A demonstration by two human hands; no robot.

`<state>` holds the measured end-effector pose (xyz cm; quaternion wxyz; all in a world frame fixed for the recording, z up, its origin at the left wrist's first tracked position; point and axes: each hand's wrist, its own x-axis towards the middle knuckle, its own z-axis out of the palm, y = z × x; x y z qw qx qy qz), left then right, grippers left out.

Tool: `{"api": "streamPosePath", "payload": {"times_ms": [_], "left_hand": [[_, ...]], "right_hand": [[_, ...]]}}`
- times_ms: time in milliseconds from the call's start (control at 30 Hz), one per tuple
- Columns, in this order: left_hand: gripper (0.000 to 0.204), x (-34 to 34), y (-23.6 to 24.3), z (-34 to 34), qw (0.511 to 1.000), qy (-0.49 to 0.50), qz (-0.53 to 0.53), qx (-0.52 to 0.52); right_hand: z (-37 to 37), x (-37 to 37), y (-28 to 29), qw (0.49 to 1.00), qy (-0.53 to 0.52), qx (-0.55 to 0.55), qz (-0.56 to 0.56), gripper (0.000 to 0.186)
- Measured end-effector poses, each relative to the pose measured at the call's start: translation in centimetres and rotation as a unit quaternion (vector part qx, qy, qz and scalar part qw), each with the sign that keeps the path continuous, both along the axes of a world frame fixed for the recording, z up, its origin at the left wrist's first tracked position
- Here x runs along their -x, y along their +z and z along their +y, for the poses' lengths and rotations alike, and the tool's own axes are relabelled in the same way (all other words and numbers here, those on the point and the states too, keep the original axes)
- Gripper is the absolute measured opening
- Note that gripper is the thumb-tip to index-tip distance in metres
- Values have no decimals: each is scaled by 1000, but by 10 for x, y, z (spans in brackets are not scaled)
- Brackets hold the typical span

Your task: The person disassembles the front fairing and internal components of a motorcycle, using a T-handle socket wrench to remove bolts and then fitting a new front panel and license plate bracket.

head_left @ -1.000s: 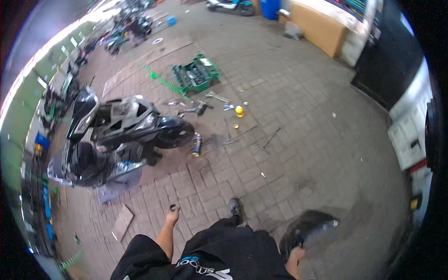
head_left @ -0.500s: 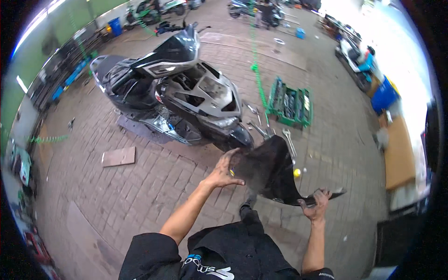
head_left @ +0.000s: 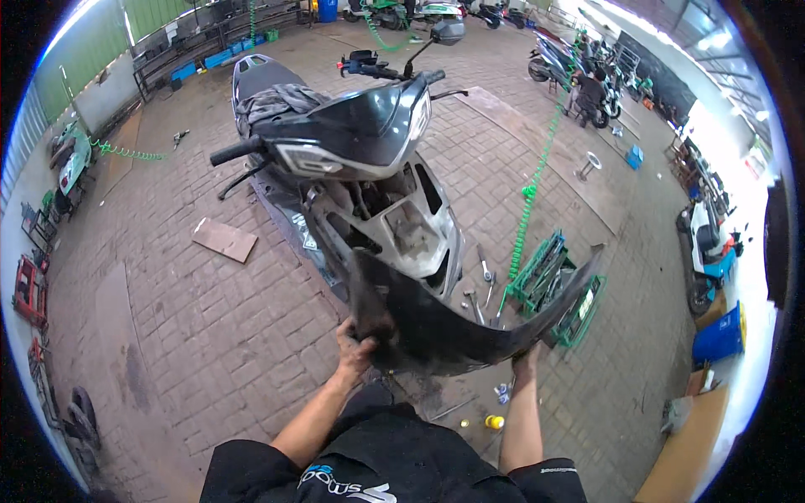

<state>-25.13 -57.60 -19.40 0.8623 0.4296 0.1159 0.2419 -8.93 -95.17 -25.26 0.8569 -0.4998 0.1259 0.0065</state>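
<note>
Both hands grip a curved black body panel (head_left: 457, 323): the left hand (head_left: 359, 345) has its fingers closed on the near left edge, the right hand (head_left: 526, 362) on the lower right edge. The panel hangs just in front of the stripped scooter (head_left: 360, 176) (its front innards exposed), above the brick floor (head_left: 218, 335), with a green tool case (head_left: 553, 285) lying open behind it.

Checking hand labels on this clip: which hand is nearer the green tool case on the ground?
Right. The right hand grips the black panel at its lower right edge, just left of the green tool case. The left hand holds the panel's far left end.
</note>
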Motion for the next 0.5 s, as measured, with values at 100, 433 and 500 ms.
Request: {"api": "streamPosePath", "payload": {"times_ms": [100,433,500], "left_hand": [[63,-5,-22,20,996,75,47,13],[65,-106,-6,2,829,328,416,-179],[64,-134,-5,1,802,374,440,-155]], "right_hand": [[60,-25,-2,993,46,-89,59,54],[152,-171,57,840,234,470,-138,56],[175,-217,35,826,219,466,-230,63]]}}
